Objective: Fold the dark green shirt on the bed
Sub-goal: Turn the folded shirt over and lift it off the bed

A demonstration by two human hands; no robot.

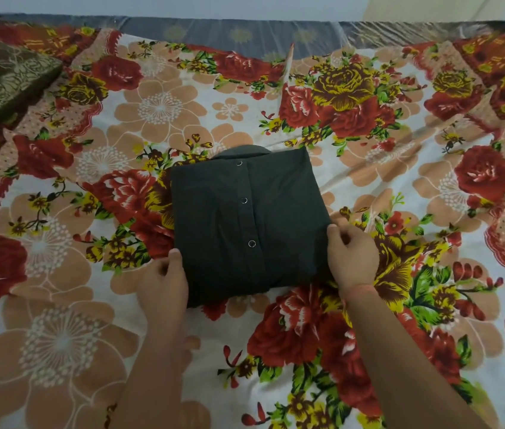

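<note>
The dark green shirt (pixel 246 224) lies folded into a compact rectangle in the middle of the bed, its button placket with three snaps facing up and its collar at the far end. My left hand (pixel 164 278) rests against the shirt's near left corner, fingers curled at its edge. My right hand (pixel 351 255) presses against the near right edge, thumb on top of the fabric. Whether the fingers reach under the shirt is hidden.
A floral bedsheet (pixel 399 168) in red, peach and white covers the bed. A brown patterned pillow (pixel 0 85) lies at the far left. Beyond the sheet's far edge a grey plastic-wrapped mattress strip (pixel 245 32) shows below the wall.
</note>
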